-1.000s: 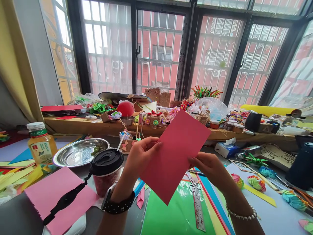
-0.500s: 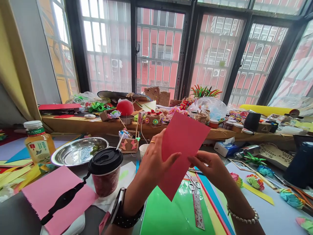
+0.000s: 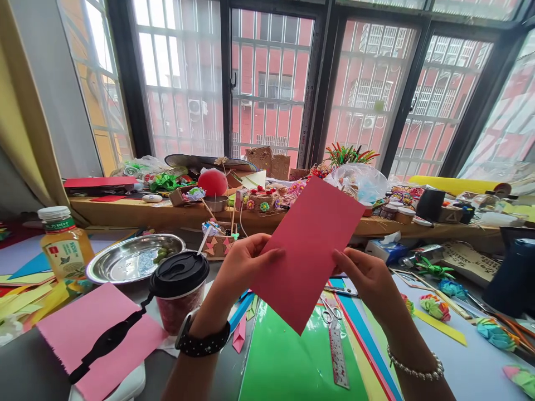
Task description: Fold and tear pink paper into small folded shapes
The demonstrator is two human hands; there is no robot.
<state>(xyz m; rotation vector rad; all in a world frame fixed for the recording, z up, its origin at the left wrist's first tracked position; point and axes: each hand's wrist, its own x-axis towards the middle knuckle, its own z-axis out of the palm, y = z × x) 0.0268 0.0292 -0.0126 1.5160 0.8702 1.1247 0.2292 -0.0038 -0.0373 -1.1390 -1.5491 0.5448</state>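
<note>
A rectangular sheet of red paper (image 3: 311, 256) is held up, tilted, above the green folder (image 3: 288, 362). My left hand (image 3: 251, 262) grips its left edge, thumb in front and fingers behind. On the right edge, my right hand (image 3: 361, 273) pinches the sheet between thumb and fingers. Under the paper lie scissors (image 3: 332, 312) and a patterned ruler (image 3: 337, 356) on the folder. Small folded paper strips, among them a pink one (image 3: 239, 334), rest beside my left wrist.
A lidded cup (image 3: 179, 289), a steel plate (image 3: 134, 256) with green fruit and a juice bottle (image 3: 64, 245) stand at left. Pink paper (image 3: 104, 340) lies in front of them. Paper flowers (image 3: 434, 307) are at right. Crafts crowd the window ledge (image 3: 117, 213).
My left hand has shifted left and lower along the sheet's edge, its fingers now behind the paper. The sheet and my right hand have moved slightly right, uncovering the folded strips.
</note>
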